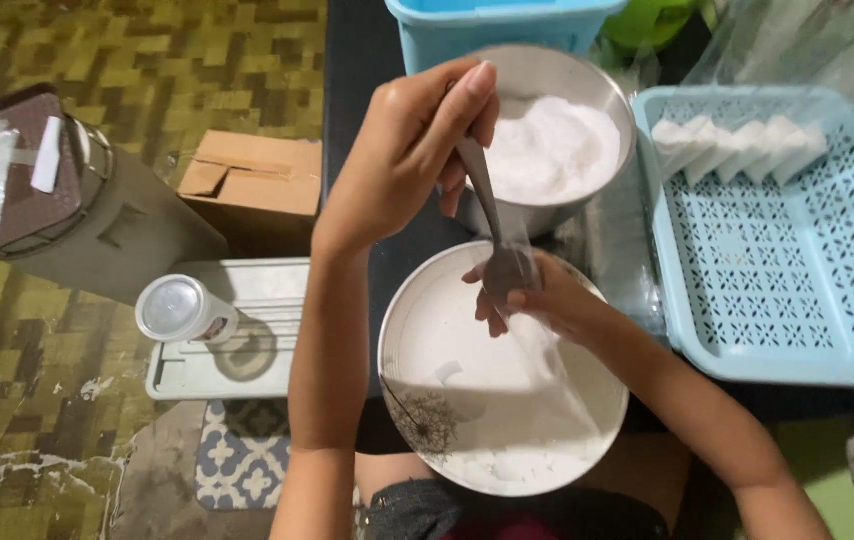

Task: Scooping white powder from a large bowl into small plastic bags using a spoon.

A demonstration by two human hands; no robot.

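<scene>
- Dark tabletop (357,120) in the head view, running up the middle of the picture, with a brown-and-olive patterned floor (147,60) to the left of it.
- On the tabletop: steel bowl (587,195) holding a white powder (552,145), white plate (437,340) just below it at the near edge, pale blue perforated tray (797,280) to the right.
- Row of filled white packets (737,145) lined up along the tray's far end; blue tub (487,25) behind the bowl.
- Left hand (407,150) above the bowl's rim, fingers closed together around the handle of a metal spoon (492,225), spoon head pointing down.
- Right hand (537,295) over the plate, fingertips pinched on the mouth of a clear plastic bag (547,360); spoon tip sitting at that opening, bag trailing down across the plate.
- Down on the floor: cardboard box (252,175), grey-green bin (97,225) with a dark lid, pale grey rack (247,350) with a white capped jar (187,310) on it, patterned blue mat (237,450) at the bottom.
</scene>
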